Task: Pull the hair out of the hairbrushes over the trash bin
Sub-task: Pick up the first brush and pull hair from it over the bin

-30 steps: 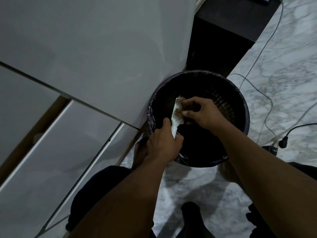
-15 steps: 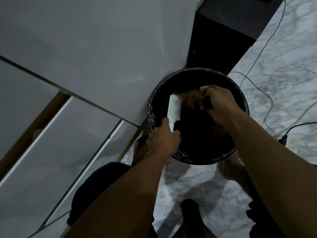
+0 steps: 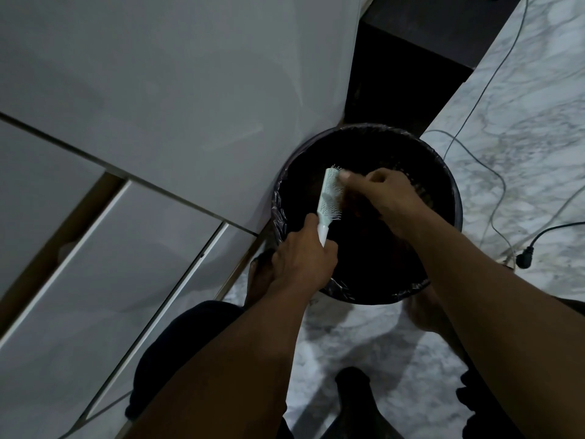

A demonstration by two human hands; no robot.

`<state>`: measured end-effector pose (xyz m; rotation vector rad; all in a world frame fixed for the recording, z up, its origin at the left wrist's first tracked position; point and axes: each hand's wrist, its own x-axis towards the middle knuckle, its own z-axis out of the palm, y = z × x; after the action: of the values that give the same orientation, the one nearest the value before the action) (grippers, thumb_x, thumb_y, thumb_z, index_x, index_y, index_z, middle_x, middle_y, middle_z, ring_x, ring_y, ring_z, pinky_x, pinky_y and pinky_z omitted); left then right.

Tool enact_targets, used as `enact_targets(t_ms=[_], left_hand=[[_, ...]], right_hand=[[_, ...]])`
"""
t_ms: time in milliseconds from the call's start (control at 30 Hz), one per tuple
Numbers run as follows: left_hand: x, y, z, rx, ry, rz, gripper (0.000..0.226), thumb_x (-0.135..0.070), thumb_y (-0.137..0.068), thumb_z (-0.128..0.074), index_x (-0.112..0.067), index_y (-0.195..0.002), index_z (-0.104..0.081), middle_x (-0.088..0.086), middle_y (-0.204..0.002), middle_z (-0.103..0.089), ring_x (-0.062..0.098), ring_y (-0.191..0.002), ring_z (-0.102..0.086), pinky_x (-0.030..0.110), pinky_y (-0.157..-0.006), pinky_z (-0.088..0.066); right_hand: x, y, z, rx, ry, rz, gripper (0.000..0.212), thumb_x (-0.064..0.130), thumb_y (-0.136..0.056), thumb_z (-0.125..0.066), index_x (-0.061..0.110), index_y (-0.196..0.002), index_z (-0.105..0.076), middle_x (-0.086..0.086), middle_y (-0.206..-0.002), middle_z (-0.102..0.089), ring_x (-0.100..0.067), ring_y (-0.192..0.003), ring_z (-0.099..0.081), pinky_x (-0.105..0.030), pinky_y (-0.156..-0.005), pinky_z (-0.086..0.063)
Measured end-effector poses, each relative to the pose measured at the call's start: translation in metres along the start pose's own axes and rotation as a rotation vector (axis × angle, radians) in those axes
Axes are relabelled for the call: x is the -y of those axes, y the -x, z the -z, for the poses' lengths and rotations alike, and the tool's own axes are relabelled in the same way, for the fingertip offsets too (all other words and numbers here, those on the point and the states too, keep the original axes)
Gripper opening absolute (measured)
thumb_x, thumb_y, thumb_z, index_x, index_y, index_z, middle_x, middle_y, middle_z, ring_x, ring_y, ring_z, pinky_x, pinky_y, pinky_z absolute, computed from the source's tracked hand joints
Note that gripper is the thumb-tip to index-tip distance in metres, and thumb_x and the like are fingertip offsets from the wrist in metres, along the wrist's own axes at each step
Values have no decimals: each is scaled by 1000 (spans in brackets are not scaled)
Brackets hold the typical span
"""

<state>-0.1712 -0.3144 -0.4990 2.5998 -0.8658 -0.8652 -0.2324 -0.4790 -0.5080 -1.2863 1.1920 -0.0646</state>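
Step in hand: picking hair off the bristles of the hairbrush [image 3: 330, 194], over the open trash bin [image 3: 453, 198] at centre right of the frame.
Left hand [image 3: 302, 259]: wrapping closed around the white handle, holding the brush head up and tilted over the bin's left side.
Right hand [image 3: 384, 193]: reaching across from the right, fingertips [image 3: 344, 176] pressing at the top of the bristle face; motion-blurred, so whether pinching hair or merely touching cannot be told.
Hair: hard to make out; a faint brownish smudge showing beside the bristles, nothing certain.
Next move, as a judgement: needing a firm pinch near the bristle roots and a pull away from the brush, then a release inside the rim so nothing drifts onto the floor [image 3: 522, 115].
Brush: pale mint, slim and oblong, hard plastic, with fine stiff pins standing in rows.
Bin: round, dark, with a crinkled glossy black liner folding over the rim; perforated wall showing inside at upper right.
Surroundings: smooth white cabinet panels [image 3: 142, 90] filling the upper left; veined marble flooring at right, with thin cables [image 3: 474, 172] trailing across it.
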Motion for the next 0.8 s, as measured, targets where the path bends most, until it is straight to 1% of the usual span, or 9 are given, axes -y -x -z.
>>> enact_targets(t_ms=[67, 167, 233, 333, 433, 533, 600, 667, 800], left_hand=[[0, 1, 0, -1, -3, -44, 31, -36, -92, -51, -23, -118, -41, 9, -96, -63, 32, -78, -57, 38, -64, -42], [0, 2, -1, 7, -9, -69, 31, -37, -92, -51, -23, -117, -41, 9, -96, -66, 35, -82, -62, 38, -63, -43], [0, 2, -1, 6, -8, -65, 30, -37, -91, -51, -24, -116, -42, 9, -96, -66, 34, -81, -62, 37, -63, -42], [0, 1, 0, 1, 10, -39, 28, -36, -91, -52, -23, -115, -42, 8, -96, -64, 30, -77, -56, 37, -64, -41], [1, -1, 0, -15, 38, 1, 27, -36, -91, -52, -24, -112, -41, 9, -94, -63, 31, -78, -57, 40, -66, -45], [1, 0, 1, -14, 42, -1, 27, -36, -91, -52, -24, -112, -41, 9, -94, -63, 31, -79, -57, 39, -66, -45], [0, 0, 1, -11, 41, -1, 27, -36, -91, -52, -24, -112, -41, 9, -95, -62, 31, -79, -56, 39, -66, -43], [0, 0, 1, -12, 40, 6, 27, -36, -92, -52, -24, -113, -41, 9, -95, -62, 30, -79, -56, 38, -65, -42], [0, 0, 2, -16, 33, 2, 27, -36, -92, -52, -24, -113, -40, 9, -95, -61, 29, -78, -53, 38, -65, -41]], right_hand=[[-4, 1, -1, -54, 40, 77, 58, 33, -68, -91, 12, -110, -57, 1, -95, -65, -16, -86, -66, -32, -73, -58], [-8, -2, -3, -23, 57, 202, 74, 14, -74, -88, 22, -137, -49, 2, -116, -61, -12, -105, -62, -29, -89, -54], [-10, -5, -4, -16, 128, 260, 54, 11, -78, -85, 19, -127, -65, 1, -112, -69, -13, -105, -67, -35, -99, -55], [-9, -10, -2, -141, 103, 183, 15, 5, -81, -81, 18, -89, -78, -3, -89, -77, -18, -79, -75, -39, -80, -64], [-3, -11, 2, -218, -9, 104, 14, -1, -83, -77, 13, -80, -75, -11, -83, -77, -27, -72, -76, -40, -68, -65], [3, -9, 3, -178, -50, 76, 20, -4, -90, -62, 12, -83, -72, -9, -81, -74, -20, -69, -74, -32, -64, -62], [6, -6, 1, -127, -96, 43, 23, 1, -90, -53, 13, -80, -70, -6, -74, -71, -16, -64, -70, -28, -61, -58], [7, -3, 0, -94, -160, -5, 16, 12, -88, -54, 13, -82, -69, -5, -75, -69, -21, -73, -69, -31, -67, -56], [7, 3, -3, -23, -236, 27, 24, 39, -84, -76, 16, -91, -74, 1, -86, -79, -14, -79, -77, -27, -68, -61]])
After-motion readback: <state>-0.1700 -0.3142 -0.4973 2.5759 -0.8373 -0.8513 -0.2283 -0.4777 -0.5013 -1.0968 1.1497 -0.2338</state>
